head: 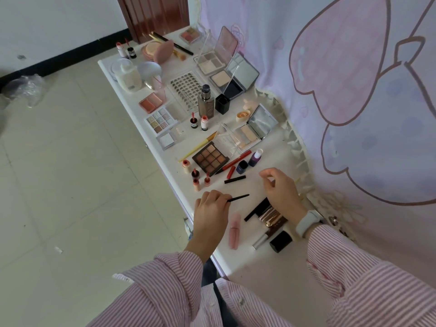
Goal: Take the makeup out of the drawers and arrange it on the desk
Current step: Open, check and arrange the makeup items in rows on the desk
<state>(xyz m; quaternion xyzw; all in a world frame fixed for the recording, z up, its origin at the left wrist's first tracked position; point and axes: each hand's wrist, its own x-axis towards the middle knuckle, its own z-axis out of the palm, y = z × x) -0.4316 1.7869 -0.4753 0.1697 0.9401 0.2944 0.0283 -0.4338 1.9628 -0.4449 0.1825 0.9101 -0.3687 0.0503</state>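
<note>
My left hand (212, 208) pinches a thin black pencil (239, 197) just above the white desk (247, 258), its tip pointing right. My right hand (280, 190) hovers over the desk with loosely curled fingers and holds nothing. Below it lies a bundle of rose-gold tubes (271, 214), a black stick (256, 210), a pink lip tube (234, 230), a silver-capped tube (262, 239) and a black cap (280, 241). Farther up lie a brown eyeshadow palette (210, 158), a black pencil cap (234, 179) and a red pencil (233, 162).
The desk holds several open palettes, compacts (253, 128), small bottles (256, 158), a tall grey bottle (205, 100), a clear organiser (186, 87) and a pink sponge (164, 50). A pink curtain (354, 90) hangs along the desk's right side. Tiled floor (70, 173) lies to the left.
</note>
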